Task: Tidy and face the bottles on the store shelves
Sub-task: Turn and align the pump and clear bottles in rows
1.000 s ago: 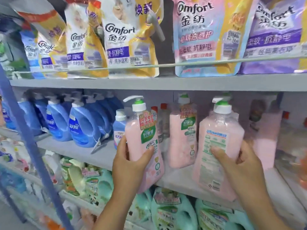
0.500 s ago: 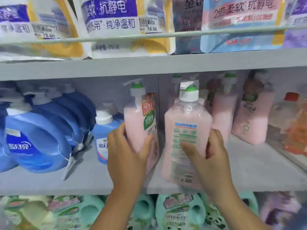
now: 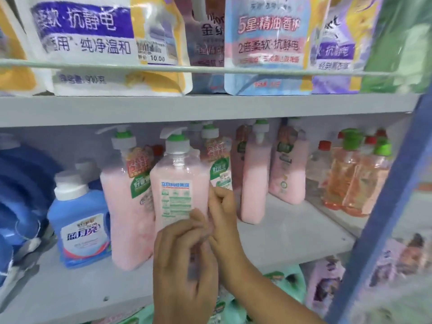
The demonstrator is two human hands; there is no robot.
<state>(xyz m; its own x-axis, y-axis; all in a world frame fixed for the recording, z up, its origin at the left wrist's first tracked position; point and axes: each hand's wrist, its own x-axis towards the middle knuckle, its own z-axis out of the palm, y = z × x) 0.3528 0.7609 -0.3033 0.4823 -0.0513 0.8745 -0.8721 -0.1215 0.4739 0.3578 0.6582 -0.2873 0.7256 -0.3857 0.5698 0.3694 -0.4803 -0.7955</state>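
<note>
A grey shelf [image 3: 292, 232] carries the bottles, with a second grey shelf board above it holding a row of softener refill pouches [image 3: 91, 43] behind a thin rail. At the left end of the lower shelf lie large blue detergent jugs [image 3: 21, 190], and just beside them, nearer the front edge, stands a smaller blue bottle [image 3: 80, 220] with a white cap. Next along comes a pink pump bottle [image 3: 126, 206] with its green front label facing outward. Touching its right side is the held pink pump bottle [image 3: 178, 183], upright near the front edge at about the middle of the shelf, its white back label with small print turned to the camera. More pink pump bottles [image 3: 254, 181] stand farther back toward the right, and orange bottles with green caps [image 3: 355, 178] sit at the right end by a blue upright post [image 3: 383, 206]. The left hand [image 3: 184, 265] wraps the lower front of the held bottle with curled fingers; the right hand [image 3: 222, 220] grips its right side, fingers bent around the edge.
</note>
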